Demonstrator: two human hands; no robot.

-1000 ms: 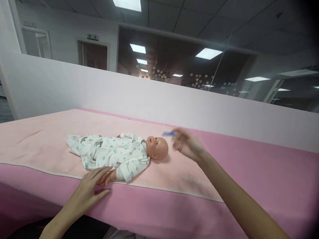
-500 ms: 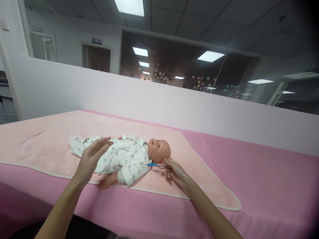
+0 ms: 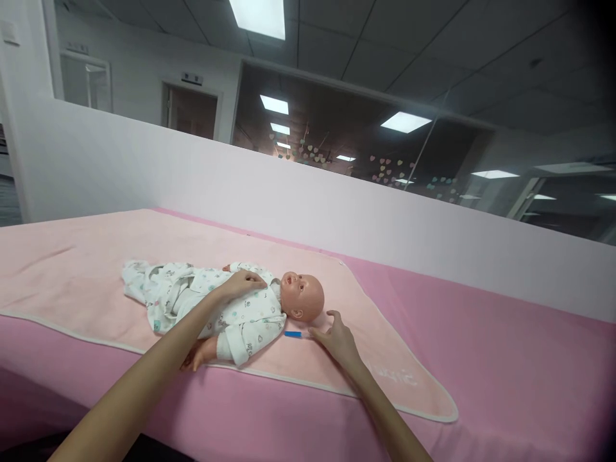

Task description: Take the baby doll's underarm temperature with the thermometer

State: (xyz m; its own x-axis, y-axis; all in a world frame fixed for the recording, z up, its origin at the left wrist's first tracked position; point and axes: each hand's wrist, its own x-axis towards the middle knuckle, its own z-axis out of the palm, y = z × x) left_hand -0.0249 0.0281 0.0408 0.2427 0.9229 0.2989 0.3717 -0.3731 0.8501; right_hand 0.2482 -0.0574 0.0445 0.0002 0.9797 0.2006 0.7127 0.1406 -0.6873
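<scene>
A baby doll (image 3: pixel 303 296) in a white printed sleepsuit (image 3: pixel 240 314) lies on its back on a pale pink blanket (image 3: pixel 72 276), head to the right. My left hand (image 3: pixel 243 281) rests on the doll's chest by the collar, fingers lightly bent on the cloth and holding nothing. A thin stick with a blue tip (image 3: pixel 292 333) lies flat on the blanket just below the doll's head. My right hand (image 3: pixel 337 337) lies beside it. Its fingertips touch the stick's right end and the thumb is spread away.
The blanket covers a table under a darker pink cloth (image 3: pixel 505 359). A low white partition wall (image 3: pixel 385 224) runs along the far side. Beyond it are glass office walls with heart stickers. The table's near edge falls off at the bottom left.
My left hand has come down from above the doll onto its chest. My right hand has lowered the blue-tipped stick onto the blanket below the doll's head, and its thumb has opened.
</scene>
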